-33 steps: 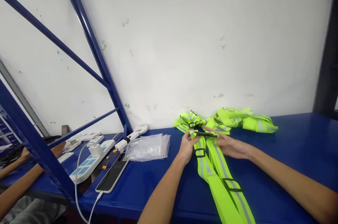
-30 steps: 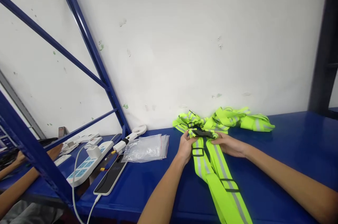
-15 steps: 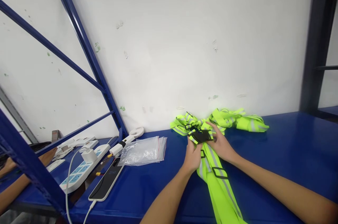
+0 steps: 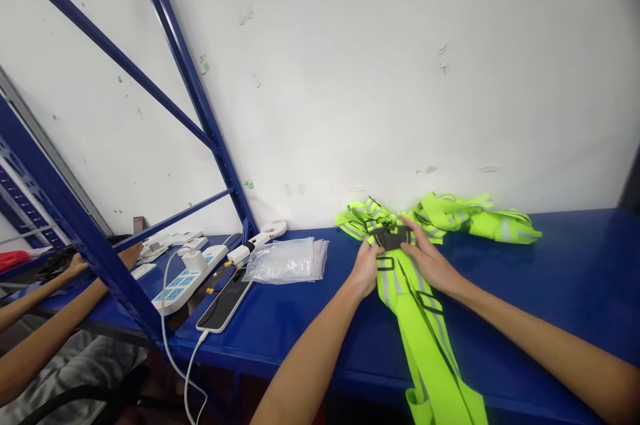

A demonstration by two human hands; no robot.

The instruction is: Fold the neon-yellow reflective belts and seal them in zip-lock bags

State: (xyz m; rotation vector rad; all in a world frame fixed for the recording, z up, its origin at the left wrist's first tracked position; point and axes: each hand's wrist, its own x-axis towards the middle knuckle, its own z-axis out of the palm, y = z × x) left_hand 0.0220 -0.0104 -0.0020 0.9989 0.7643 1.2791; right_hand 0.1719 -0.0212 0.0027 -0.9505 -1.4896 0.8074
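Neon-yellow reflective straps (image 4: 420, 331) with grey stripes and black slide buckles run from between my hands down over the table's front edge. At their upper end is a dark patch (image 4: 393, 238) where the bands meet. My left hand (image 4: 366, 268) pinches the left side of this patch. My right hand (image 4: 427, 258) grips its right side, thumb in front and fingers partly behind. Just beyond my hands, more of the same yellow straps lie bunched against the wall, one heap (image 4: 360, 218) at the left and another (image 4: 470, 218) at the right.
Clear plastic bags (image 4: 287, 260) lie on the blue table (image 4: 310, 318) left of my hands. Nearby are a charging phone (image 4: 225, 305), a small white fan (image 4: 274, 229) and a power strip (image 4: 187, 281). Beyond a blue metal post (image 4: 90, 225) are another person's arms (image 4: 55, 338).
The view has shifted, showing more of the table's front and the neighbouring person. The dark patch has turned flatter toward me between my hands, and the straps hang straighter below it.
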